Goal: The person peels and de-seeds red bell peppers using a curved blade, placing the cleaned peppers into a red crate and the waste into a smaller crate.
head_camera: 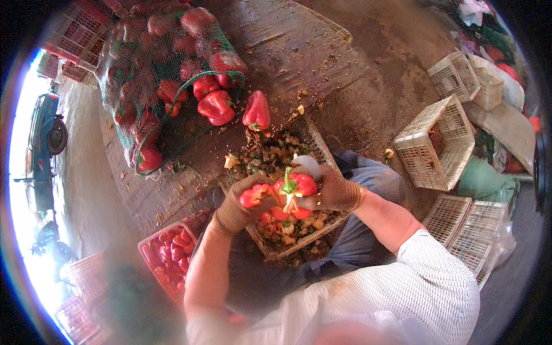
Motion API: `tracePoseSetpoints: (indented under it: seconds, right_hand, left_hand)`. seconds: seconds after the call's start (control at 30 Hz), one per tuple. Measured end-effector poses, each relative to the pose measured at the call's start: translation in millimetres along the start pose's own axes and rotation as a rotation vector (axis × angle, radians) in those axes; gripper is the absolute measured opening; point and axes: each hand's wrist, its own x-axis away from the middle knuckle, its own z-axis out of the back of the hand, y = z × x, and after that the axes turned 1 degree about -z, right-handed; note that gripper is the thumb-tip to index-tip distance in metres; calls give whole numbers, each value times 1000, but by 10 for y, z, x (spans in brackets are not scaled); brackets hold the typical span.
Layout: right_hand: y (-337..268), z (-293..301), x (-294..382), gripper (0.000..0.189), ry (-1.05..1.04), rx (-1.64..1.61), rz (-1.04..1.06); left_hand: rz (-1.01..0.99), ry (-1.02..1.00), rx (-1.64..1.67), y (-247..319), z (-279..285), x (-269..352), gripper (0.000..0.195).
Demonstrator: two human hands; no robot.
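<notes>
My left hand (248, 205), in a brown glove, is closed around a piece of red bell pepper (254, 195). My right hand (334, 187), gloved too, holds a red pepper piece with its green stem (290, 184) and pale core; a rounded whitish object (307, 164), not clear in kind, sits at its fingers. Both hands are close together above a plastic crate (297, 248) of pepper cores and scraps. Beyond them, a whole red bell pepper (256, 111) lies on the wooden surface (293, 64), beside a green mesh sack (142, 73) full of red peppers, its mouth open.
A red crate (161, 276) of red pepper pieces stands at my lower left. Seeds are scattered over the wood. Several pale plastic crates (435, 142) stand or lie on the floor at the right. Stacked red crates (77, 32) are at the upper left.
</notes>
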Motion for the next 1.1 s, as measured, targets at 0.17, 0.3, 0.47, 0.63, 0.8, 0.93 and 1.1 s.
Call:
tracePoseSetpoints:
  seconds: [0.17, 0.3, 0.47, 0.63, 0.8, 0.93, 1.1]
  right_hand:
    - [-29, 51, -92, 68, 90, -344, 115]
    - [-271, -118, -264, 68, 44, -474, -64]
    - [411, 86, 29, 54, 274, -578, 248]
    - [537, 238, 64, 55, 332, -563, 48]
    - [402, 332, 108, 46, 204, -546, -36]
    - [371, 158, 50, 45, 217, -436, -66]
    - [335, -198, -100, 45, 220, -410, -102]
  left_hand:
    - [85, -12, 591, 26, -81, -137, 21]
    - [-26, 424, 414, -306, 29, -189, 19]
    - [-124, 787, 745, -271, 549, -339, 12]
    - [-329, 918, 684, 214, 1080, 830, 15]
    - [34, 1537, -260, -138, 1488, 2428, 58]
    - [551, 1835, -740, -1092, 1772, 3713, 78]
    - [1008, 1618, -643, -2548, 1386, 3766, 125]
